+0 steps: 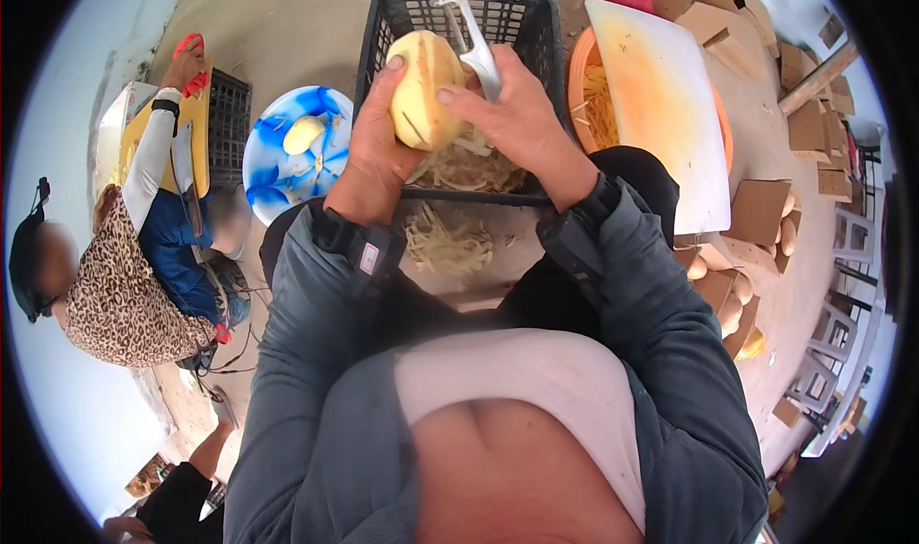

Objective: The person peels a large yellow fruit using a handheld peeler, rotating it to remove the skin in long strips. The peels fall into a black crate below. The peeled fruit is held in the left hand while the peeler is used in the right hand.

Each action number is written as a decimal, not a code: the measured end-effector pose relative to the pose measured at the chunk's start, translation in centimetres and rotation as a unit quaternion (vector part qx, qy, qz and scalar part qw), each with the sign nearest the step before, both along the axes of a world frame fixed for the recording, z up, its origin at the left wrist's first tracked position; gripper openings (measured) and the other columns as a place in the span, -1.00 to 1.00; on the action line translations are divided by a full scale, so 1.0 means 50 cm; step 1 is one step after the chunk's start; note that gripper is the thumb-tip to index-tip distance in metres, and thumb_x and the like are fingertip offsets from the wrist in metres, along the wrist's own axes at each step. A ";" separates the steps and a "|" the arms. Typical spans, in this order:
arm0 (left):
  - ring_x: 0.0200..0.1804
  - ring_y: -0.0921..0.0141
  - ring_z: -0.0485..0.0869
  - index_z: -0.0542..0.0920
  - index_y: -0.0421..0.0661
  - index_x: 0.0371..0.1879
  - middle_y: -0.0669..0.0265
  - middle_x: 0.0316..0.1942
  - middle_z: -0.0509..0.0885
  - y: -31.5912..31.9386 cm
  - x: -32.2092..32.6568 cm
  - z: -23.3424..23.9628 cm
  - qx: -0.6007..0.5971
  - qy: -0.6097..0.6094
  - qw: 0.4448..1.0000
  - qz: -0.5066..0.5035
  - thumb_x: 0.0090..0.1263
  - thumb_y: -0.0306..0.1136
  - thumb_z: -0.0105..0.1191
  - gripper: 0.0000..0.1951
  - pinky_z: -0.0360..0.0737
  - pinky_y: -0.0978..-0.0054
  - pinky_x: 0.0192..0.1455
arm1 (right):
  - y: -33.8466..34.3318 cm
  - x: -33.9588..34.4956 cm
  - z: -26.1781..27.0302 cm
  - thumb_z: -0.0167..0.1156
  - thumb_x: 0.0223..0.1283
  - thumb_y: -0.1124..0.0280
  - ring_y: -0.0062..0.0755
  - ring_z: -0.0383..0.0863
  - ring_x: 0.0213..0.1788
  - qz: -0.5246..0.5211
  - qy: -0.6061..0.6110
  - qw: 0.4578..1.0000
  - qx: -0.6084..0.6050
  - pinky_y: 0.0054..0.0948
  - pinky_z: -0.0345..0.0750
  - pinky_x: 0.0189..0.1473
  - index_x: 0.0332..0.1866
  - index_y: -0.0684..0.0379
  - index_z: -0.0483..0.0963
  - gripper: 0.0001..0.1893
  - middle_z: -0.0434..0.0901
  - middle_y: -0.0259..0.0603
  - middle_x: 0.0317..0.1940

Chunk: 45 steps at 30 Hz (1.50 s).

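Over a black plastic crate [463,199], my left hand [377,138] holds a large pale-yellow gourd or similar fruit [423,70]. Its skin is mostly peeled, with darker lengthwise strips and a short dark slit near the lower end. A peeler with a white handle [482,59] is gripped in my right hand [528,120], its head pointing away from me. The right thumb rests against the gourd's side, while the blade stands just right of it. Pale peelings [474,170] lie in the crate beneath my hands.
Left stands a blue-and-white basin [262,163] holding a peeled piece [304,135]. A white cutting board [664,106] covers part of an orange tub [580,59] of yellow shreds. Cardboard boxes [754,217] stand right. At left, a co-worker [133,307] sits near a large knife [183,160].
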<state>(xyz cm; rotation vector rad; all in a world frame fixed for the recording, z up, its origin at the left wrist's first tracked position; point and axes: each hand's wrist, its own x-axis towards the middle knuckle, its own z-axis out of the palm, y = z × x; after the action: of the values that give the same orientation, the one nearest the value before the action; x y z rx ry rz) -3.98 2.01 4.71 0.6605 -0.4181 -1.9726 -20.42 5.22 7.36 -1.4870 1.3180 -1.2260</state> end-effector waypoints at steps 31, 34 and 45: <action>-0.01 0.25 0.71 0.53 -0.14 0.16 0.19 -0.01 0.70 0.033 0.013 0.036 0.004 -0.018 1.000 -0.017 0.47 -0.12 0.09 -0.58 0.67 0.24 0.06 | -0.002 -0.054 0.058 0.04 0.43 0.24 0.30 0.56 -0.30 0.069 0.238 0.965 -0.092 0.03 0.48 -0.26 -0.19 0.28 0.39 -0.73 0.57 0.19 -0.42; 0.05 0.20 0.69 0.51 -0.13 0.19 0.16 0.04 0.68 0.016 0.027 0.027 0.003 -0.040 0.999 -0.007 0.47 -0.10 0.07 -0.56 0.65 0.17 0.12 | 0.005 -0.043 0.055 0.06 0.41 0.24 0.30 0.56 -0.31 0.104 0.228 0.964 -0.088 0.03 0.47 -0.27 -0.19 0.28 0.40 -0.74 0.56 0.19 -0.43; 0.03 0.14 0.68 0.54 -0.09 0.14 0.18 0.01 0.69 -0.064 0.057 -0.014 0.075 0.040 0.995 0.042 0.46 -0.06 0.03 -0.57 0.61 0.04 0.15 | 0.038 0.029 0.028 0.10 0.38 0.27 0.18 0.59 -0.38 0.173 0.227 0.954 -0.089 -0.01 0.46 -0.35 -0.18 0.25 0.41 -0.78 0.55 0.12 -0.50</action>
<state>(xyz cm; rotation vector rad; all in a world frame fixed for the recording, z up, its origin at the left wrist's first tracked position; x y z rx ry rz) -1.15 -1.20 4.01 0.6787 -0.1912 -1.9558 -18.98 7.10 8.78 -2.1181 1.1759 -0.8189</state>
